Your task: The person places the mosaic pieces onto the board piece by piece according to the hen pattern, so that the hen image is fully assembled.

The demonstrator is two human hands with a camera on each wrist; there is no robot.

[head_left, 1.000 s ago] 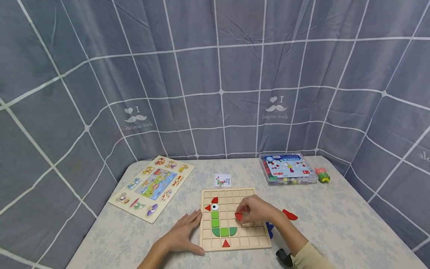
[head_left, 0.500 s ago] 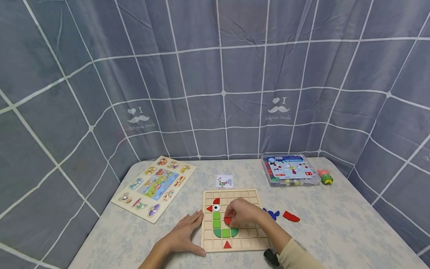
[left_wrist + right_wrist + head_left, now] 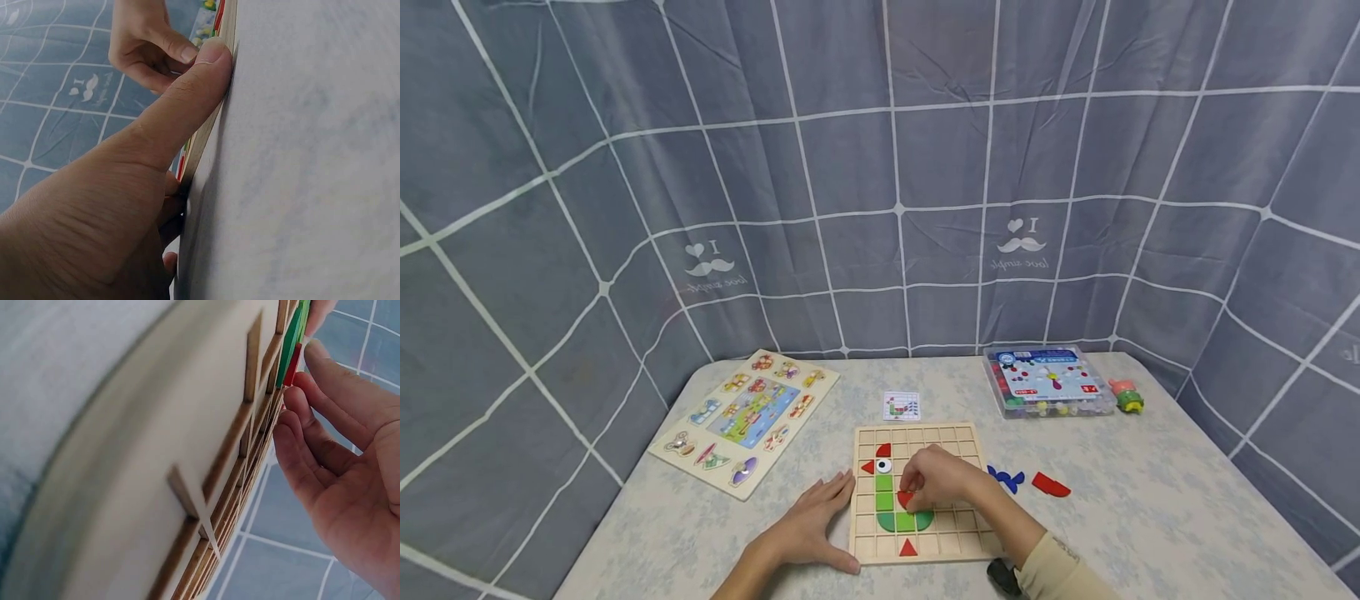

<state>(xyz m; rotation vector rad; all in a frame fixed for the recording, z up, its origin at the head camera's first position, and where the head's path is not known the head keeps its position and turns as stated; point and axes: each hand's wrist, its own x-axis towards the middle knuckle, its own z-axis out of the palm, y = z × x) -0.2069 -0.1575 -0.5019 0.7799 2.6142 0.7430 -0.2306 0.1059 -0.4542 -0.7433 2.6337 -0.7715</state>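
Observation:
A wooden grid board [image 3: 958,546] lies on the table. My left hand [image 3: 808,525] rests along its left edge with the fingers fairly straight; in the left wrist view the thumb [image 3: 187,94] lies against the board's side. My right hand [image 3: 943,479] pinches a red rounded piece [image 3: 905,498] over the grid, just above the green row and right of the green column. In the right wrist view that red piece [image 3: 292,365] stands beside a green piece [image 3: 287,347], at the fingertips. Green squares [image 3: 883,492], an eye disc [image 3: 883,466] and red triangles [image 3: 907,548] sit on the board.
A picture card [image 3: 902,406] lies behind the board. Blue pieces [image 3: 1006,477] and red pieces [image 3: 1050,484] are at its right. A picture puzzle [image 3: 700,454] lies at left; a clear bead box [image 3: 1048,382] and a small toy figure [image 3: 1126,396] stand at back right.
My right hand has moved left and slightly down across the board with the red rounded piece, beside the green column. The left hand has stayed at the board's edge.

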